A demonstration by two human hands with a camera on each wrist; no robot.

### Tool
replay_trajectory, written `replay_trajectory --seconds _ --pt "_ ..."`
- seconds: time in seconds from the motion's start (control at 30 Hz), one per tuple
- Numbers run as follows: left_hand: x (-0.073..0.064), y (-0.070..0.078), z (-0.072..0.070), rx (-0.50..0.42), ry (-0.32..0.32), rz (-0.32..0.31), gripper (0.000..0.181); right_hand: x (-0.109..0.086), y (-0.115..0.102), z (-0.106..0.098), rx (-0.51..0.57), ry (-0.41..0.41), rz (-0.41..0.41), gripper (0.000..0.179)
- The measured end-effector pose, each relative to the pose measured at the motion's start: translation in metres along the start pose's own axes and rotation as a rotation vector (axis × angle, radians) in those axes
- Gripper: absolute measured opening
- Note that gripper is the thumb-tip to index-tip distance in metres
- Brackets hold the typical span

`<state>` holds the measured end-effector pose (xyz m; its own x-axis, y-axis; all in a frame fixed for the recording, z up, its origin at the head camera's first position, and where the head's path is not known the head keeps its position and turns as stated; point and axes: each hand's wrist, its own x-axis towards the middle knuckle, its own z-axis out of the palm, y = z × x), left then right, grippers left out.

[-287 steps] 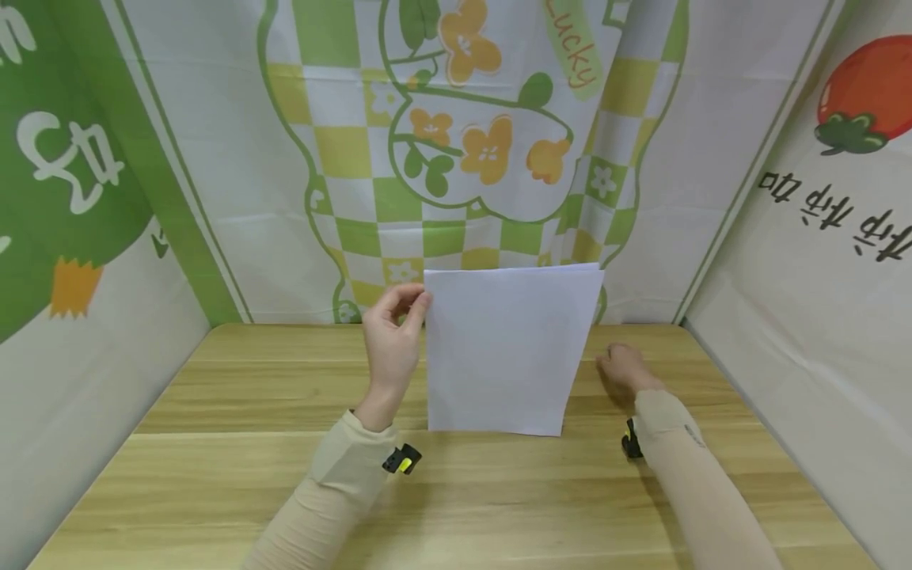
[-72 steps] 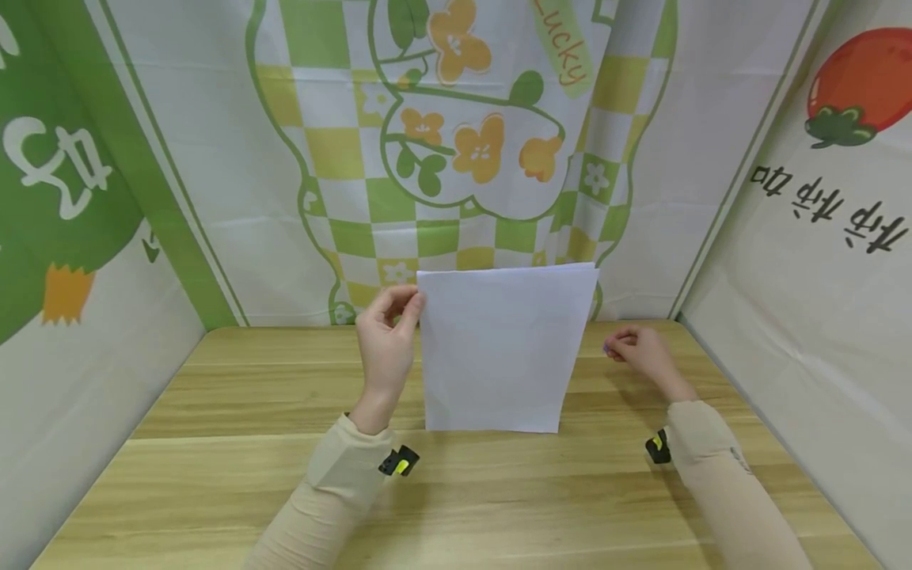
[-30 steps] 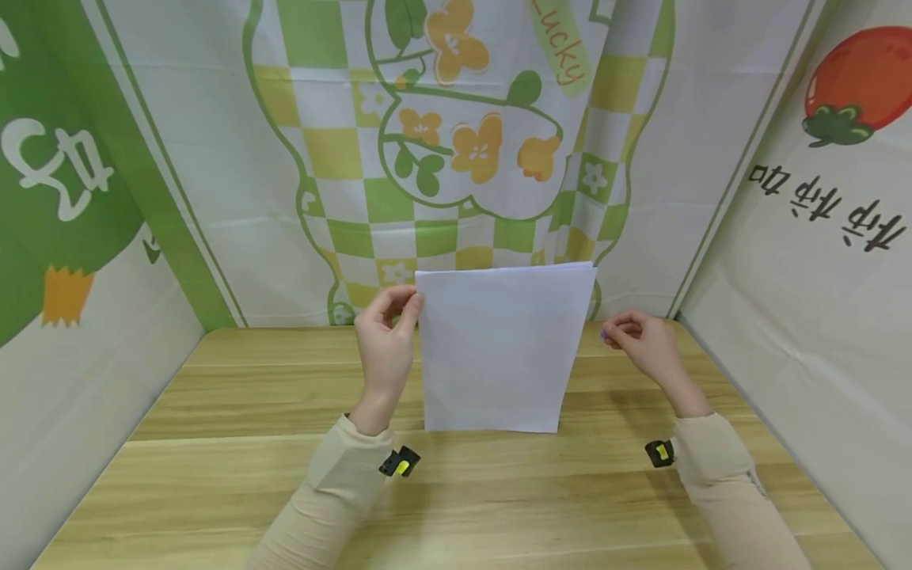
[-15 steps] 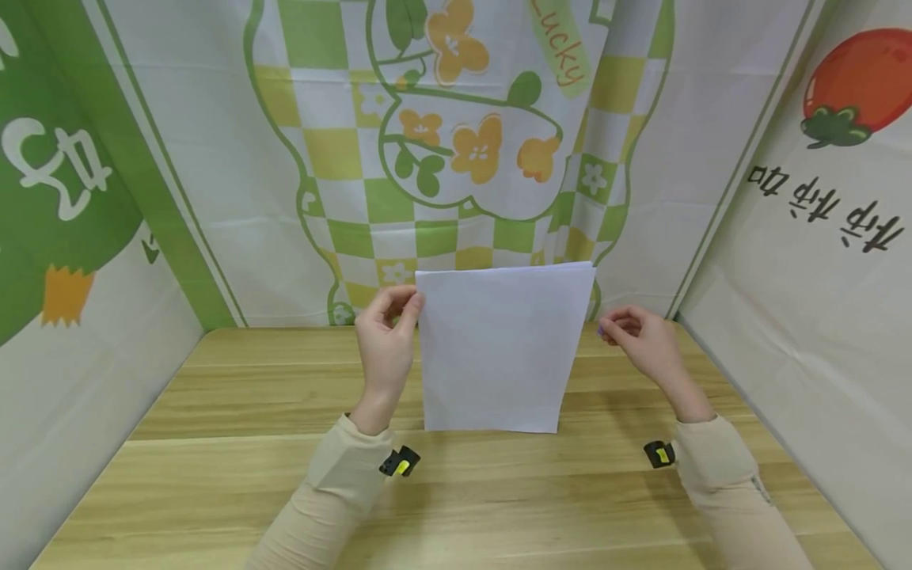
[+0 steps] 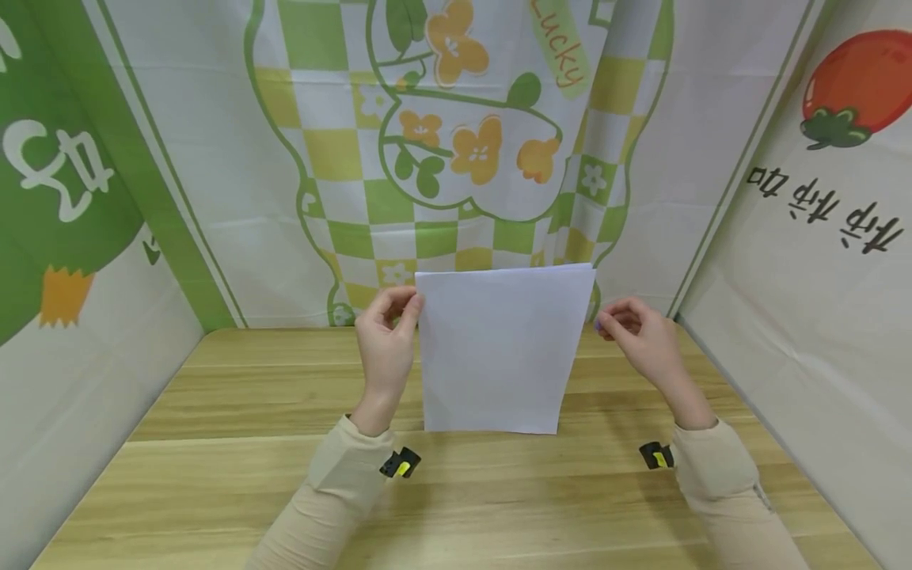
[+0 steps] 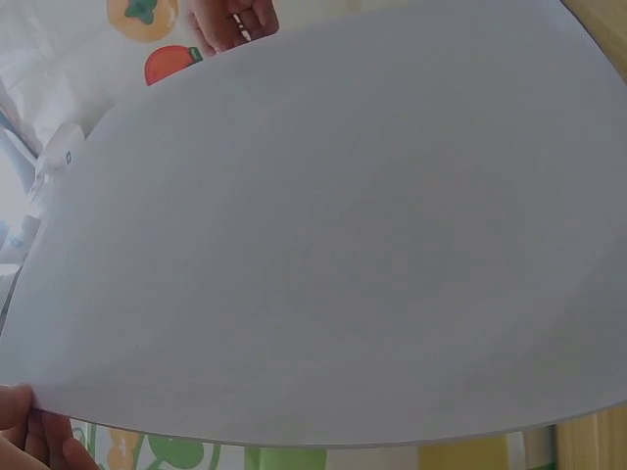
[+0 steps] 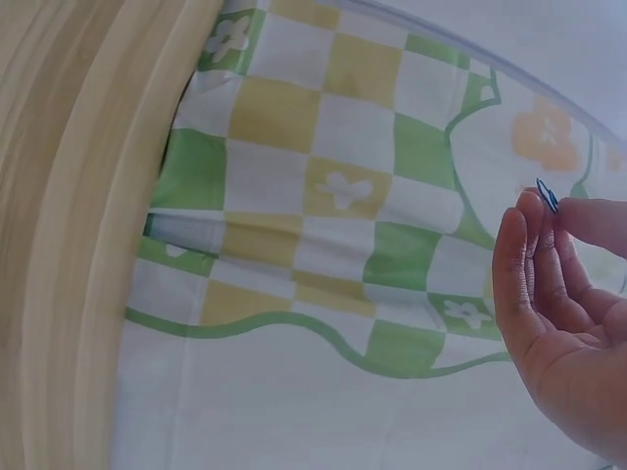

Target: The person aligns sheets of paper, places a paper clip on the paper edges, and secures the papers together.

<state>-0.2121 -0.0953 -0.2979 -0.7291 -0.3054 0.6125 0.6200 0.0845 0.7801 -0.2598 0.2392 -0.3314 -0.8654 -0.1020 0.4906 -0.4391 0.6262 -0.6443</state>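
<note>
Several or a couple of white paper sheets [image 5: 502,356], just how many I cannot tell, stand upright on the table with a second edge showing along the top right. My left hand [image 5: 388,340] pinches their upper left corner between thumb and fingers. In the right wrist view, a small blue wire paper clip [image 7: 547,195] is pinched between the thumb and fingertips of my right hand [image 5: 641,340]. That hand is raised above the table, just right of the sheets' upper right edge and apart from it. In the left wrist view the sheets hide most of the surroundings.
The wooden table [image 5: 484,507] runs back to a checkered green and yellow curtain [image 5: 399,190]. White printed cloth walls stand at the left and right, the right one showing a red tomato [image 5: 855,87]. Each sleeve carries a black wrist camera [image 5: 655,455].
My right hand was low on the table beside the sheets; it has since lifted with the paper clip and drifted up and left toward their edge. The left hand and sheets stay nearly still.
</note>
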Motion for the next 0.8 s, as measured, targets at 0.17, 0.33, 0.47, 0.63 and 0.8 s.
replay_trajectory --seconds 0.17,0.33,0.47,0.63,0.8 --pt "0.000 0.000 0.000 0.001 0.002 0.004 0.013 -0.001 -0.007 -0.001 0.028 0.024 -0.025 0.021" --pt "0.000 -0.001 0.000 0.007 0.003 0.009 0.013 -0.002 -0.017 -0.004 0.039 0.041 -0.046 0.019" --pt "-0.001 -0.001 0.000 0.010 0.005 0.010 0.013 -0.002 -0.024 -0.005 0.056 0.052 -0.072 0.018" --pt "-0.001 0.000 0.000 0.010 0.002 0.013 0.013 -0.005 -0.032 -0.007 0.072 0.065 -0.091 0.016" --pt "-0.001 0.000 0.000 0.010 0.002 0.010 0.013 -0.007 -0.044 -0.008 0.093 0.066 -0.099 0.012"
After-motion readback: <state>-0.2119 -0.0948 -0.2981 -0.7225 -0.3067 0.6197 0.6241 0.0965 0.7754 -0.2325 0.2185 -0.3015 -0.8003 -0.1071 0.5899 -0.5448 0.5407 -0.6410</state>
